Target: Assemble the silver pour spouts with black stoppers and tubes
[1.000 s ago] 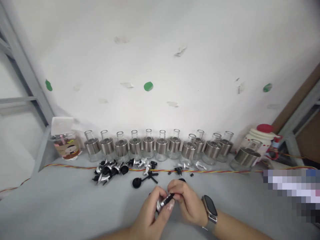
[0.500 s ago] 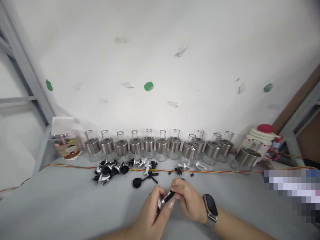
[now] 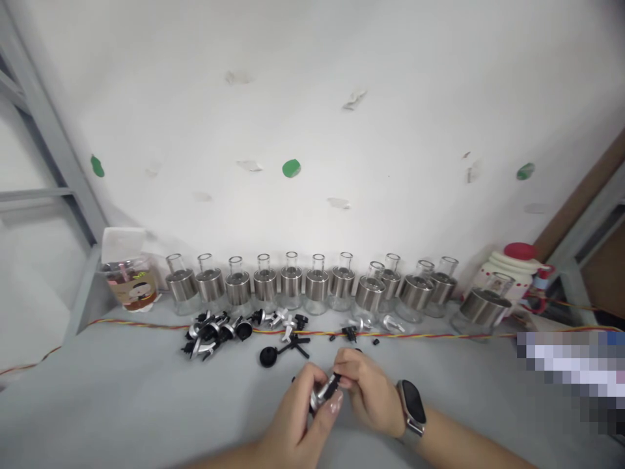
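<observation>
Low in the middle of the view, my left hand (image 3: pixel 303 413) is closed around a silver and black bottle pourer (image 3: pixel 323 393). The thumb and fingers of my right hand (image 3: pixel 368 391) pinch the black end of that pourer; its tip is hidden by the fingers. Beyond my left hand lie a round black stopper (image 3: pixel 268 356) and thin black tubes (image 3: pixel 295 345). Farther left is a pile of silver and black pourers (image 3: pixel 209 333). Past my right hand there are small black parts (image 3: pixel 349 333) and a silver spout piece (image 3: pixel 392 324).
Glass bottles with steel sleeves (image 3: pixel 291 277) stand in a row along the wall. A plastic cup with brown drink (image 3: pixel 131 286) is at the left, a white jug with a red lid (image 3: pixel 515 267) at the right. A twisted red and yellow wire (image 3: pixel 439 335) crosses the grey table (image 3: pixel 146 404).
The pourer has tilted slightly between my hands, and my left thumb has shifted a little. Both hands keep their hold, and the parts on the table lie as before.
</observation>
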The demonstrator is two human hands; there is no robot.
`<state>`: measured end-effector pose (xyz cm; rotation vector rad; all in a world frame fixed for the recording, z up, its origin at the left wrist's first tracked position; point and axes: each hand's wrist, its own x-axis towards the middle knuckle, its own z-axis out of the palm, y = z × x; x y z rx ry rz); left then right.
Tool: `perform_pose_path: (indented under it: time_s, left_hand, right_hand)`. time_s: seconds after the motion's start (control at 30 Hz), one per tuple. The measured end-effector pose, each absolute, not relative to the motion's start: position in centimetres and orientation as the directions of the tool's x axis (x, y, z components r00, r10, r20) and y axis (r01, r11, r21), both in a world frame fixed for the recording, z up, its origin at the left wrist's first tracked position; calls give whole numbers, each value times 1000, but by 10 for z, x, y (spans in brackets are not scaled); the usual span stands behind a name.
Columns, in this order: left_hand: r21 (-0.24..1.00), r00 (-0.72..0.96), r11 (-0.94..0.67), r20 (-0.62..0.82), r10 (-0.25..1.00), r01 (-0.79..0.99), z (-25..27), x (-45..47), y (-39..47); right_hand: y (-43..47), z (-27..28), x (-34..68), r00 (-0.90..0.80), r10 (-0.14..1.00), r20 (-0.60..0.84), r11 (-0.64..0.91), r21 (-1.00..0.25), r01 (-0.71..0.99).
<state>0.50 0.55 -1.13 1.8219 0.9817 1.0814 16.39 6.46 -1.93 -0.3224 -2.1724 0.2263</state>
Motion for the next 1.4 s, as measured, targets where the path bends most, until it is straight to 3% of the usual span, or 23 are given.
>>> perform_pose_path:
  time_s: [0.13,0.33,0.5,0.6,0.77,0.93,1.07,1.2,1.27,1.33,1.4]
  left_hand:
    - [906,341,-375,295,892,196,-11,5,7]
    - [993,338,-119,109,935,9,-21,8,7]
    - [982,331,-12,75,941,-188,-19,10,7]
    - [977,262,54,1,965,-204,-14,11,11]
    - [992,80,100,-94,992,-72,-14,12,21]
    - [985,55,-46,37,998,168,-15,15,20]
    - [958,107,-53,24,994,280,-14,16,17]
    - [909,128,-153,112,986,387,-10,14,11]
    - [811,195,-278,204,959,515,-2,11,5]
    - [620,294,-416,295,909,665,11,6,0]
    - [402,293,-421,343,893,813,22,-4,-2]
  right_hand:
    - [65,-21,164,-558,340,757,939,-310,152]
    - [65,-24,163,-538,362,761,930,-335,153]
    - [63,-27,162,-552,378,744,926,-312,213]
    - [61,-25,163,-591,368,718,930,-290,228]
    - [58,-21,162,-526,486,698,871,-441,218]
    - [60,-23,160,-349,679,646,730,-641,235]
    - [60,-22,160,-401,649,647,758,-594,268]
    - [57,-18,159,-441,608,660,792,-540,284]
    - [57,-17,159,-424,629,652,776,-562,287]
    - [58,-16,158,-397,653,644,756,-587,290]
    - [59,-16,157,-378,671,638,741,-602,298]
